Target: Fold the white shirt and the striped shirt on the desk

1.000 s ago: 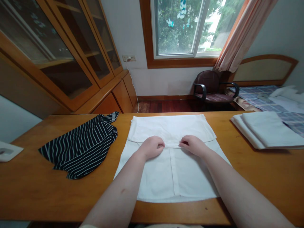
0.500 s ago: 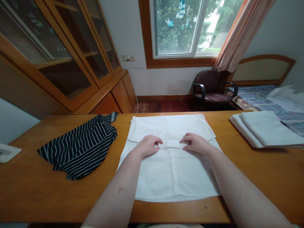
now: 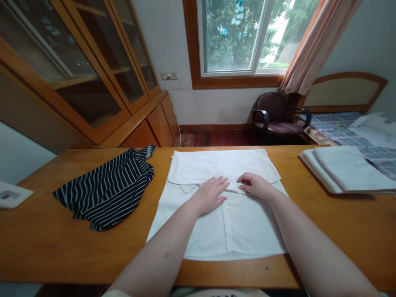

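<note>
A white folded shirt [image 3: 204, 243] lies on the wooden table in front of me, a placket running down its near half. Across its middle is a collar-like band [image 3: 233, 187], with a folded flap of cloth beyond it. My left hand [image 3: 212, 194] rests flat on the cloth at this band, fingers stretched out and holding nothing. Just to its right, my right hand [image 3: 255, 185] has its fingers curled in a pinch at the band's right end. Its fingertips are partly hidden.
On the left of the table [image 3: 117, 260] lies a black striped garment [image 3: 108, 187]. A stack of folded white cloth [image 3: 349, 169] sits on the right. A white object [image 3: 14, 196] is at the left edge. Beyond stand a glass-door cabinet [image 3: 123, 103], an armchair [image 3: 275, 113] and a bed [image 3: 340, 123].
My left hand has moved right along the band and gone from curled to flat, uncovering a small pointed fold at the left. My right hand has barely moved.
</note>
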Available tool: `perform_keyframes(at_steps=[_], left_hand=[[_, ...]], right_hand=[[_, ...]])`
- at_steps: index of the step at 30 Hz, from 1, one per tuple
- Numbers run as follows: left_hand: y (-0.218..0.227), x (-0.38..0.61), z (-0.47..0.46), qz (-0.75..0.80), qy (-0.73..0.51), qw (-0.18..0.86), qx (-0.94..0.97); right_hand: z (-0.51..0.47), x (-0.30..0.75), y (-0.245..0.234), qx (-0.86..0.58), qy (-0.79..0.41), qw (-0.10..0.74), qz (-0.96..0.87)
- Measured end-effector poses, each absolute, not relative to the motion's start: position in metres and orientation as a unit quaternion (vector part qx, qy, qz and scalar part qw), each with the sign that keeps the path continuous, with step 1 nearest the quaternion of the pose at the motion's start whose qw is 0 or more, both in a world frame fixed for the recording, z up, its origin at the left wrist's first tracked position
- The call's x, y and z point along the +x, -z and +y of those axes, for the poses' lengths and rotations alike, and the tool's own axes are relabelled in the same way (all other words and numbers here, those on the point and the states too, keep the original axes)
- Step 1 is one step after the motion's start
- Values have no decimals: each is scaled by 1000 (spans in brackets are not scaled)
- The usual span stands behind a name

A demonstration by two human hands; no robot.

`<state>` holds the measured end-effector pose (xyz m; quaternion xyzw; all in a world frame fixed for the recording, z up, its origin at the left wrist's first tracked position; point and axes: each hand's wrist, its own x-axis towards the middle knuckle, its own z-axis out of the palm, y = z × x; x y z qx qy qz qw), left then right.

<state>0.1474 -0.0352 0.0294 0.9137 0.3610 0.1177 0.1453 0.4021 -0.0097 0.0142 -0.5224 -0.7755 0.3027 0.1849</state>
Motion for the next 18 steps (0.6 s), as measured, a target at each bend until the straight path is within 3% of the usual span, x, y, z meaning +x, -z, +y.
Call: perform_keyframes(at_steps=[5, 11, 18], left_hand=[[-25, 153, -41, 324, 19, 207, 923], [-31, 144, -33, 295, 48, 244, 922], [-26, 143, -33, 296, 16, 284, 912]], right_hand=[[-10, 403, -17, -517, -302, 178, -781], [-10, 404, -19, -523, -293, 166, -783], [-13, 387, -13, -522, -102, 195, -824]])
